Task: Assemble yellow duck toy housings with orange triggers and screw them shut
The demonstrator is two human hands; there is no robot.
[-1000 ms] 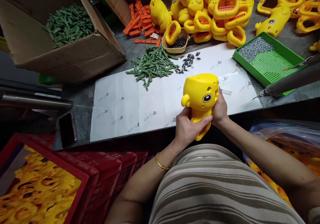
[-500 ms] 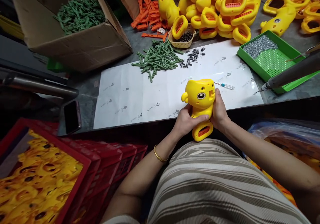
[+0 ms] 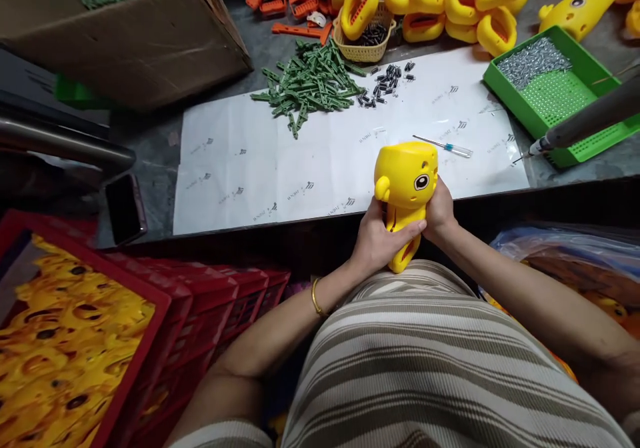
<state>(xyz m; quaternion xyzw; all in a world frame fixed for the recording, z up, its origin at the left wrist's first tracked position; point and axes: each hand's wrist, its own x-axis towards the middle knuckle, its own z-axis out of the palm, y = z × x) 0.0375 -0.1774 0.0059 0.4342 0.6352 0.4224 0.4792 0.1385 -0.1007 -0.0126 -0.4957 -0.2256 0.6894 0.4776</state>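
Observation:
A yellow plastic toy (image 3: 405, 178) with a printed eye and a looped handle is held upright between my two hands, just over the table's front edge. My left hand (image 3: 383, 238) is closed around its neck from the left, thumb across the front. On the far side my right hand (image 3: 440, 211) grips it, and its fingers are mostly hidden behind the toy. Just beyond the toy's head, a small screwdriver (image 3: 453, 149) with a clear and blue handle lies on the white sheet (image 3: 230, 168).
Green plastic strips (image 3: 315, 81) and black springs (image 3: 387, 81) lie on the sheet. At right, an electric screwdriver (image 3: 575, 125) reaches over a green tray (image 3: 530, 101) of screws. More yellow toys (image 3: 425, 1), a wicker basket (image 3: 360, 51), a cardboard box (image 3: 125, 48), a phone (image 3: 125, 208) and red crates (image 3: 165, 301) surround it.
The toy has turned in my hands, so its eye side now faces further right and its handle shows edge-on. The camera view has shifted, with the table sitting higher in the picture.

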